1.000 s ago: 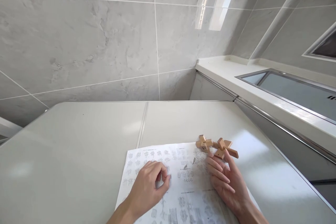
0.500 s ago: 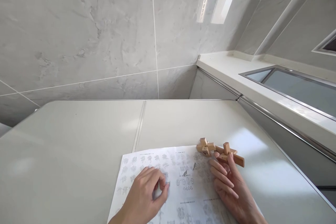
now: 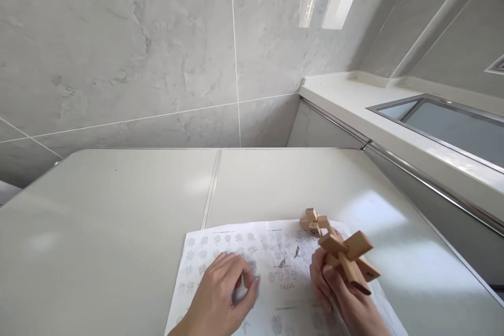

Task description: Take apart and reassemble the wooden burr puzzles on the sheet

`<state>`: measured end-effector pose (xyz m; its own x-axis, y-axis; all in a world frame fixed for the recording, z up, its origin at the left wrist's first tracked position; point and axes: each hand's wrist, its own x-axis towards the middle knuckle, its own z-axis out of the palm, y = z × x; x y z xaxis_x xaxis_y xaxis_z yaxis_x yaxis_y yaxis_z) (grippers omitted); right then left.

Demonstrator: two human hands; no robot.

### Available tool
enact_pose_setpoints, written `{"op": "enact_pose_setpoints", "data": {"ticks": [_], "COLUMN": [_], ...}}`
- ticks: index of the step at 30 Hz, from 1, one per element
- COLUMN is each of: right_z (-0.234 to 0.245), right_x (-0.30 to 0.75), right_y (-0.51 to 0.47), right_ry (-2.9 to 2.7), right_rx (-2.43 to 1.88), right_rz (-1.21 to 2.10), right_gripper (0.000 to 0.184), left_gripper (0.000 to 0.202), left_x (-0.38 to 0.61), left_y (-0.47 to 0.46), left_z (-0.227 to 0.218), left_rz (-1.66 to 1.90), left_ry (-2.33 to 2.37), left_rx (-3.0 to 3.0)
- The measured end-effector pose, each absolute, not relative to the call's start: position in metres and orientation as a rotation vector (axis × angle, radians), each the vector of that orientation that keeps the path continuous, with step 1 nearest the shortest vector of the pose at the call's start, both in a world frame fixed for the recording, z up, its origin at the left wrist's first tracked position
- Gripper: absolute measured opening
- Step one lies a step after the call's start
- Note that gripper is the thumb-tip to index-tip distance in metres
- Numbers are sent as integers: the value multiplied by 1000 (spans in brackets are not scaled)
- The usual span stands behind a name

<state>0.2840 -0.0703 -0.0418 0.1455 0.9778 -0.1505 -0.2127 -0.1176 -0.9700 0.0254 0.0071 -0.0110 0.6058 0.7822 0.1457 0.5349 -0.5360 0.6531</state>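
Observation:
My right hand [image 3: 334, 289] is closed around a wooden interlocking puzzle [image 3: 348, 257], raised above the paper, with its crossed bars sticking out in several directions. A dark mark shows on one bar's end. Just behind it, a second, smaller-looking wooden puzzle [image 3: 314, 222] of crossed blocks stands at the paper's far edge. My left hand [image 3: 224, 291] rests on the left part of the printed sheet [image 3: 271, 304], fingers curled and thumb against the index finger, with nothing visible in it. Rows of small puzzle diagrams cover the sheet.
The white table [image 3: 118, 210] has a seam running across it. A grey tiled wall [image 3: 157, 52] rises beyond its far edge. To the right is a white counter [image 3: 338, 94] with a metal-framed sink [image 3: 444, 115] and a metal strip along the cabinet front.
My right hand has lifted and turned the puzzle, bringing it nearer to me with its bars facing up. My left hand and the other puzzle have stayed in place; the view shifted slightly.

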Motion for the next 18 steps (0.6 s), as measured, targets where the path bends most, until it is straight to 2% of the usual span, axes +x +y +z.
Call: {"op": "enact_pose_setpoints", "data": {"ticks": [5,8,11,13,15,18], "right_z": [-38,-25,-13,-10,-11,-14], "right_x": [264,241,217,202,192,184], "right_y": [-67,-55,-40,-31,-24,-16], "right_ry": [-1076,-1225,-1393,-1480,-1537,-1564], "right_rx": [-1388,-1388,-1308,-1270,-1250,-1198], "right_rz": [1368,1398,1389,1385,1397,1430], "right_gripper": [46,47,35,30,25,25], "left_gripper": [11,46,89,106,107,93], "left_x": [20,14,10,9,8,9], "left_y": [3,2,3,4,6,10], "left_z": [-4,-3,-6,-9,-12,-12], "left_rz": [603,661,690,686,687,768], "left_ry": [1064,982,864,782,734,734], "left_rx": [1941,1708,1488,1326,1189,1113]}}
